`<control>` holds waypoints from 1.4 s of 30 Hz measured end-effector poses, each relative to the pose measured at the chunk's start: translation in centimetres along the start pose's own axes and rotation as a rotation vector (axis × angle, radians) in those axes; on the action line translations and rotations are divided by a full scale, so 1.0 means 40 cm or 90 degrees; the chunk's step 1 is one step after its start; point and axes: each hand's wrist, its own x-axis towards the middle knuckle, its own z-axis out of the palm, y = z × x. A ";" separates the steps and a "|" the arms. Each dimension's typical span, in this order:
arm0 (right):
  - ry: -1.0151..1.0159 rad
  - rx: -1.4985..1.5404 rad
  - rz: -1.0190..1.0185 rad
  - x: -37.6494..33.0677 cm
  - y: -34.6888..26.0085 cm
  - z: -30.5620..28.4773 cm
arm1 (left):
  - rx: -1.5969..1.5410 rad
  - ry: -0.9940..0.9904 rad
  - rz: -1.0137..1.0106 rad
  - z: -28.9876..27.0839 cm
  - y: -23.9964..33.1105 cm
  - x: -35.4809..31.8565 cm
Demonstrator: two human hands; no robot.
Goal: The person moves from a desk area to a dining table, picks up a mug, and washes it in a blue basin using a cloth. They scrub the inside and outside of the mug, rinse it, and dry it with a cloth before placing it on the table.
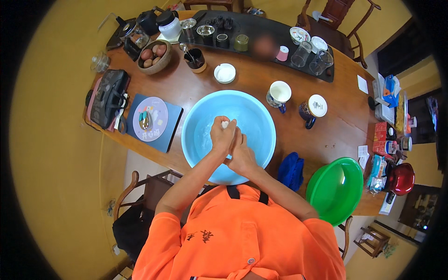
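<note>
Both my hands are over a light blue basin [254, 109] with a little water in it, on a wooden table [336, 126]. My left hand [222, 136] is closed on a small white object [225, 124] that shows above its fingers. My right hand [241, 156] presses against the left wrist and palm from the near side; what it holds is hidden.
A green basin [333, 186] sits at the table's near right edge, a blue cloth [291, 170] beside it. Two mugs [279, 94] [313, 109] stand right of the blue basin. A round-patterned blue board [154, 121], black bag [108, 97], bowl of round fruit [155, 56], white dish [225, 73] and a black tea tray [261, 35] lie beyond.
</note>
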 end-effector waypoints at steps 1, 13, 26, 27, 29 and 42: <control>0.062 0.012 -0.034 0.002 0.000 0.001 | -0.092 -0.001 -0.042 0.001 0.015 -0.011; -0.540 1.348 0.162 -0.032 -0.027 -0.082 | -0.562 -0.651 -0.052 -0.107 0.063 0.021; -0.471 1.257 0.198 -0.011 -0.022 -0.087 | -0.468 -0.592 -0.033 -0.087 0.134 0.009; -0.431 1.192 0.226 -0.002 -0.020 -0.090 | -0.425 -0.558 -0.051 -0.086 0.129 0.014; -0.341 1.070 0.273 0.010 -0.022 -0.095 | -0.352 -0.504 -0.074 -0.080 0.128 0.020; -0.137 0.461 0.182 0.093 0.040 0.003 | -0.096 -0.244 0.084 -0.036 0.011 0.064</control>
